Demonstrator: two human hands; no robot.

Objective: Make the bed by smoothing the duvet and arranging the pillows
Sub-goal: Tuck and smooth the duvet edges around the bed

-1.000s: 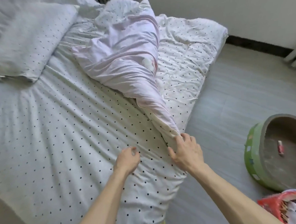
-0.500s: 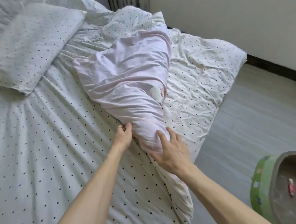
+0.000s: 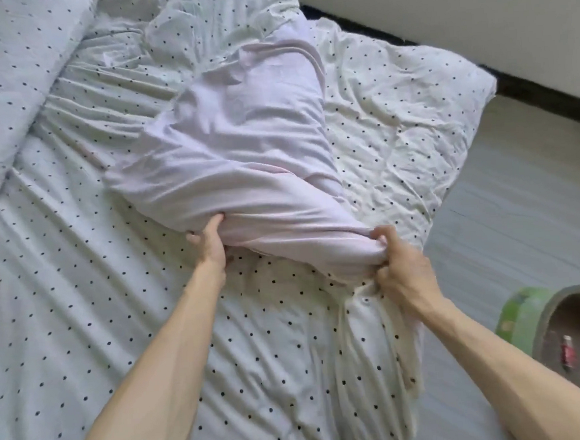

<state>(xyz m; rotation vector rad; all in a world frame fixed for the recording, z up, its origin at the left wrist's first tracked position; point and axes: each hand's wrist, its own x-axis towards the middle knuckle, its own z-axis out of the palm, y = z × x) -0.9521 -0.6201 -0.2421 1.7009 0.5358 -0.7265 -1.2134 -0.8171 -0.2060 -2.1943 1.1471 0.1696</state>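
Observation:
A duvet [image 3: 242, 147] lies bunched in the middle of the bed, its pale pink underside folded over its white dotted top [image 3: 394, 116]. My left hand [image 3: 209, 242] is closed on the pink fold's near left edge. My right hand [image 3: 400, 267] clutches the gathered corner of the duvet at the bed's right side. A dotted pillow [image 3: 8, 85] rests at the upper left. The dotted sheet [image 3: 100, 319] covers the mattress, with long creases.
Grey floor [image 3: 522, 220] runs along the bed's right side. A round green-sided container [image 3: 529, 320] with a small red item inside stands at the lower right. A white wall with dark skirting [image 3: 530, 93] lies beyond the bed.
Both hands have closed on the pink fold and spread apart, the right one gathering the corner toward the bed's edge. The view has moved closer to the duvet.

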